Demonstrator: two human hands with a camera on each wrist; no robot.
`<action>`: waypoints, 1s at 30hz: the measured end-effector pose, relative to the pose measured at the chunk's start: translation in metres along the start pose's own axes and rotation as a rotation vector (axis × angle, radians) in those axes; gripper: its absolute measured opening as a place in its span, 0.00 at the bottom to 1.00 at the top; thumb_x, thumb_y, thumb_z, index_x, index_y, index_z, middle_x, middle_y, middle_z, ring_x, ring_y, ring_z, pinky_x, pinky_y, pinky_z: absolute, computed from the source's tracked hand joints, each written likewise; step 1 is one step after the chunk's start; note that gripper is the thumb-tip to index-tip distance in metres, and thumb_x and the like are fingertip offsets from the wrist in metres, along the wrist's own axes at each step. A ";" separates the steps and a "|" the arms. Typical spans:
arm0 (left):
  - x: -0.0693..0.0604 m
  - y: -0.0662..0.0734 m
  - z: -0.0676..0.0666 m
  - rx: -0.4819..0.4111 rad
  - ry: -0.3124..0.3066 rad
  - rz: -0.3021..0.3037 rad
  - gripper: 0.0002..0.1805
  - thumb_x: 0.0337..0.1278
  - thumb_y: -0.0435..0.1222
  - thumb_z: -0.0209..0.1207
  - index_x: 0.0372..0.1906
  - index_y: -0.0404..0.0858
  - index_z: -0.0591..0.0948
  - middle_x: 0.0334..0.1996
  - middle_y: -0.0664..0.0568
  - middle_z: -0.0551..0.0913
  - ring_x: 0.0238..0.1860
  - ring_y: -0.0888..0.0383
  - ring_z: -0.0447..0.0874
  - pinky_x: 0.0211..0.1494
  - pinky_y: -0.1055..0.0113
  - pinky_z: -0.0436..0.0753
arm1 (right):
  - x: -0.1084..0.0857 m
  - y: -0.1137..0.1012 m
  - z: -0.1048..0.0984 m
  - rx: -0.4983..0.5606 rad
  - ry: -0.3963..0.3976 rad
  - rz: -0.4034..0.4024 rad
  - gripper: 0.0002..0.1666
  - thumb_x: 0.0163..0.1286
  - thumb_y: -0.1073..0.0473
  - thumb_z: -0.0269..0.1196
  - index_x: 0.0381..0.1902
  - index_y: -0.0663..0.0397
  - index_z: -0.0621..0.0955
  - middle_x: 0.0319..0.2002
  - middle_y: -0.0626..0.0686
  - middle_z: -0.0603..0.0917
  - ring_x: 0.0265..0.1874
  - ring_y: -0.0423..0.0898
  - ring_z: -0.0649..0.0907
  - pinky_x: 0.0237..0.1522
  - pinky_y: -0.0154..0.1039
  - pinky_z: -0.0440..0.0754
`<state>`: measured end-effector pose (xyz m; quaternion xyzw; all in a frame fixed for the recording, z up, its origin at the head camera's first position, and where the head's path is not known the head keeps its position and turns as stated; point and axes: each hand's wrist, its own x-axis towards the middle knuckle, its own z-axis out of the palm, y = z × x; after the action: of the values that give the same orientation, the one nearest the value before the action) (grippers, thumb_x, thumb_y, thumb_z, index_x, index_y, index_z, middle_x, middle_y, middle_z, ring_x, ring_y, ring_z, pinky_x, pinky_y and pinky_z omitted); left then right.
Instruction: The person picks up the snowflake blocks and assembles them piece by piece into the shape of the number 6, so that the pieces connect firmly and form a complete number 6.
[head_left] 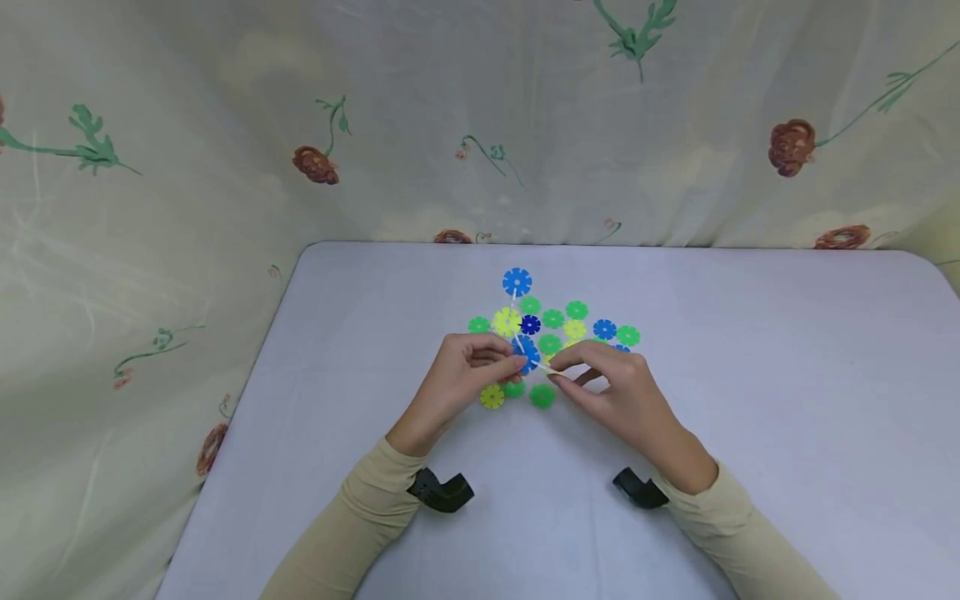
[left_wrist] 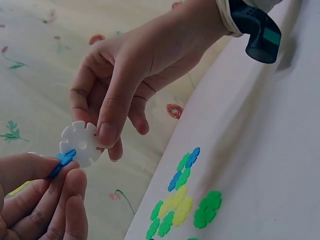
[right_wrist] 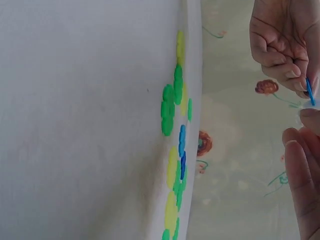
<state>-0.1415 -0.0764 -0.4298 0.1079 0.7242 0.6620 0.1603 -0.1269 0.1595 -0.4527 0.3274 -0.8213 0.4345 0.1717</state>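
Note:
In the head view my left hand point(head_left: 472, 371) pinches a blue notched disc point(head_left: 527, 355). My right hand point(head_left: 618, 387) pinches a white disc, seen edge-on point(head_left: 542, 366), which meets the blue one. White pieces, a yellow disc point(head_left: 507, 322) and another blue disc point(head_left: 517, 282) run in a line beyond my left fingers. The left wrist view shows the white disc point(left_wrist: 81, 143) between my right hand point(left_wrist: 130, 75) and the blue piece point(left_wrist: 63, 162) in my left hand point(left_wrist: 42, 200). In the right wrist view the blue disc point(right_wrist: 310, 91) is edge-on.
Loose green point(head_left: 542, 396), yellow point(head_left: 492, 396) and blue discs point(head_left: 604, 329) lie on the white table point(head_left: 360, 333) around and beyond my hands. A flower-patterned cloth point(head_left: 555, 183) hangs behind and at the left of the table.

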 end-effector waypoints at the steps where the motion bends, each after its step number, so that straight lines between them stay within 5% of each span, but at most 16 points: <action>1: 0.000 0.000 0.000 0.000 0.006 -0.003 0.08 0.67 0.33 0.66 0.41 0.30 0.87 0.37 0.37 0.91 0.45 0.30 0.88 0.55 0.39 0.87 | 0.000 0.001 -0.001 -0.006 -0.002 0.005 0.17 0.55 0.75 0.76 0.40 0.55 0.87 0.37 0.49 0.91 0.37 0.44 0.90 0.34 0.26 0.87; 6: 0.001 -0.001 -0.002 -0.005 0.018 -0.012 0.08 0.67 0.34 0.66 0.42 0.30 0.87 0.37 0.41 0.92 0.45 0.33 0.90 0.56 0.40 0.87 | 0.001 0.006 -0.004 -0.050 -0.040 0.096 0.15 0.56 0.72 0.77 0.40 0.56 0.88 0.38 0.51 0.91 0.38 0.47 0.90 0.32 0.30 0.88; 18: 0.001 0.000 -0.003 0.003 0.022 -0.011 0.09 0.66 0.34 0.67 0.42 0.30 0.87 0.37 0.40 0.92 0.41 0.43 0.93 0.54 0.41 0.87 | 0.013 0.019 -0.002 -0.218 -0.281 0.431 0.12 0.65 0.57 0.75 0.44 0.55 0.88 0.40 0.52 0.91 0.39 0.46 0.88 0.41 0.46 0.88; 25: 0.002 -0.001 -0.003 0.007 0.034 -0.031 0.09 0.66 0.35 0.68 0.42 0.31 0.87 0.38 0.41 0.92 0.37 0.54 0.93 0.54 0.41 0.88 | 0.020 0.031 0.006 -0.239 -0.355 0.552 0.15 0.64 0.55 0.75 0.44 0.59 0.89 0.37 0.53 0.90 0.35 0.46 0.85 0.39 0.44 0.85; 30: 0.002 -0.001 -0.003 0.011 0.036 -0.029 0.08 0.66 0.34 0.67 0.42 0.31 0.87 0.38 0.41 0.92 0.39 0.49 0.93 0.53 0.41 0.88 | 0.021 0.035 0.009 -0.225 -0.366 0.600 0.17 0.64 0.55 0.75 0.45 0.61 0.88 0.34 0.53 0.86 0.33 0.46 0.82 0.36 0.40 0.81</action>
<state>-0.1444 -0.0790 -0.4305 0.0861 0.7321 0.6574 0.1562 -0.1662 0.1580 -0.4673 0.1233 -0.9405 0.3069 -0.0782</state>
